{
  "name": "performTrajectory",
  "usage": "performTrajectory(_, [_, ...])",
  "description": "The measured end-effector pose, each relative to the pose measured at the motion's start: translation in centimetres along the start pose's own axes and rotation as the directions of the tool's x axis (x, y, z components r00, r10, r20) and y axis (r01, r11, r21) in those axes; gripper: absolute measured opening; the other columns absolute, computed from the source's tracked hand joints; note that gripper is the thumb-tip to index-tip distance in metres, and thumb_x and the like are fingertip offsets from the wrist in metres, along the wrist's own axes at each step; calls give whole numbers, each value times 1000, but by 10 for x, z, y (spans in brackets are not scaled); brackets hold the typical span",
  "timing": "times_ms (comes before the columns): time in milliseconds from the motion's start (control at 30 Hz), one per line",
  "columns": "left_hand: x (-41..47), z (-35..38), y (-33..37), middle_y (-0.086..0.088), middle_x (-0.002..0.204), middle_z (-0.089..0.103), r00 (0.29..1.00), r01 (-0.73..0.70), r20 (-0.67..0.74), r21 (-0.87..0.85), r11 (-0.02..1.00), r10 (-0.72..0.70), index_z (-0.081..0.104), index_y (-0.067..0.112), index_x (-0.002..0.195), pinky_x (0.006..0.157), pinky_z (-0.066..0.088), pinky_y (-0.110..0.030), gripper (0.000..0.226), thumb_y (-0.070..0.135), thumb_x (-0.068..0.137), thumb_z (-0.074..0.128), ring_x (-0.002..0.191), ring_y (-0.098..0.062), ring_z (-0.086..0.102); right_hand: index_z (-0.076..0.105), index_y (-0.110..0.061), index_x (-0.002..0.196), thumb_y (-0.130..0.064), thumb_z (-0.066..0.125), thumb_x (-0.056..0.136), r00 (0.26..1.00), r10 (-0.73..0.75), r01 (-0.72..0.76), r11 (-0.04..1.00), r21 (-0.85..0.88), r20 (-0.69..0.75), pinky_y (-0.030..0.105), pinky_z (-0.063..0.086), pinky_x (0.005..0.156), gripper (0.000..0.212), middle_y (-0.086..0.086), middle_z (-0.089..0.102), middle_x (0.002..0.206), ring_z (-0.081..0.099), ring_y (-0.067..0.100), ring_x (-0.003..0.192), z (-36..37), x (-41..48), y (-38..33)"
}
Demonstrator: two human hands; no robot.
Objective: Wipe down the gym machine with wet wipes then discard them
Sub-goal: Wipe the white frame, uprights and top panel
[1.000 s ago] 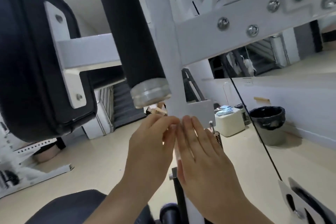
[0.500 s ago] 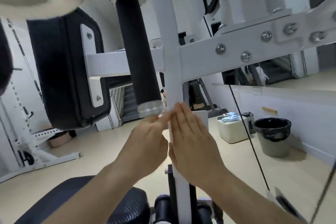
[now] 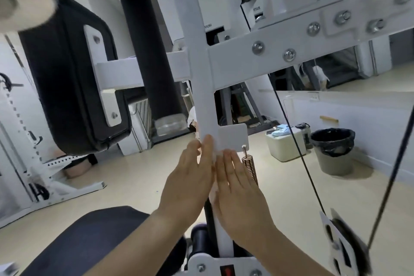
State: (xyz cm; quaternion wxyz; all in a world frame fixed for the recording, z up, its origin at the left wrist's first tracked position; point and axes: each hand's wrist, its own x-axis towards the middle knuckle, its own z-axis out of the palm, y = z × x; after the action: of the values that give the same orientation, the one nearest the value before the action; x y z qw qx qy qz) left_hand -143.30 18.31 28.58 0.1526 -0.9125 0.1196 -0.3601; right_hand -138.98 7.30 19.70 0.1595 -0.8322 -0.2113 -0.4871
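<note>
The left hand (image 3: 188,184) and right hand (image 3: 239,197) lie flat with straight fingers on either side of the white post (image 3: 201,51). They press a wet wipe (image 3: 215,157) against it, probably to rub both faces at once. The bin (image 3: 333,163) stands well apart, to the right. The lettering behind is mirrored and unreadable.

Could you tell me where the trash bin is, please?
The trash bin stands on the floor at right in the head view, beside the cream box by the wall.
</note>
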Motion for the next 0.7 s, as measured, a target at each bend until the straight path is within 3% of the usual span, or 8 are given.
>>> performTrajectory(100, [8, -2, 1, -12, 120, 48, 991, 10, -134, -10, 1000, -11, 45, 0, 138, 56, 58, -28, 70, 10, 75, 77, 91, -23, 61, 34, 5, 146, -32, 33, 91, 998, 62, -62, 998, 29, 3, 47, 27, 112, 67, 22, 34, 153, 27, 34, 145, 1, 1, 0])
performTrajectory(200, [17, -4, 1, -11, 112, 58, 967, -50, -248, 50, 998, 61, 55, 1, 131, 53, 53, -26, 52, 11, 81, 64, 77, -22, 64, 28, -1, 149, -42, 37, 87, 996, 89, -89, 996, 2, -33, 51, 22, 115, 75, 21, 28, 156, 17, 33, 148, -10, 36, 3])
performTrajectory(300, [23, -6, -1, -5, 104, 61, 953, -12, -304, -35, 999, 0, 60, 8, 127, 50, 48, -26, 39, 15, 88, 66, 62, -23, 61, 30, -3, 150, -50, 39, 84, 993, 101, -101, 995, 5, -54, 48, 14, 117, 81, 21, 28, 156, 19, 33, 148, -19, 65, 15])
performTrajectory(400, [29, -9, 5, -3, 100, 64, 947, -30, -322, -120, 992, -11, 61, 12, 124, 48, 51, -30, 34, 21, 92, 64, 61, -22, 62, 34, -8, 150, -45, 32, 95, 994, 73, -72, 997, 20, -80, 44, 18, 117, 66, 14, 30, 157, 18, 28, 149, -16, 53, 23])
performTrajectory(533, [36, -17, 16, 2, 82, 62, 954, -108, -294, -190, 976, 48, 64, 24, 109, 46, 50, -33, 20, 20, 90, 68, 54, -23, 59, 61, -16, 129, -27, 45, 99, 985, 34, -3, 984, 179, -168, 38, 40, 109, 36, 1, 52, 145, 33, 22, 144, -15, 41, 36])
performTrajectory(633, [48, -28, 16, 10, 78, 65, 987, 63, -120, -339, 939, -110, 62, 31, 93, 62, 53, -36, 6, 35, 95, 58, 68, -18, 64, 71, -18, 114, -27, 51, 100, 967, 215, -112, 841, 529, -137, 30, 48, 99, 26, -6, 65, 127, 50, 14, 131, -31, 41, 42])
performTrajectory(700, [57, -34, 12, 12, 76, 68, 967, 239, 51, -536, 810, -251, 63, 29, 86, 70, 53, -33, 15, 42, 92, 61, 74, -12, 65, 75, -17, 101, -27, 58, 98, 889, 458, -314, 563, 764, 29, 33, 53, 87, 20, -5, 73, 100, 64, 12, 102, -51, 43, 46])
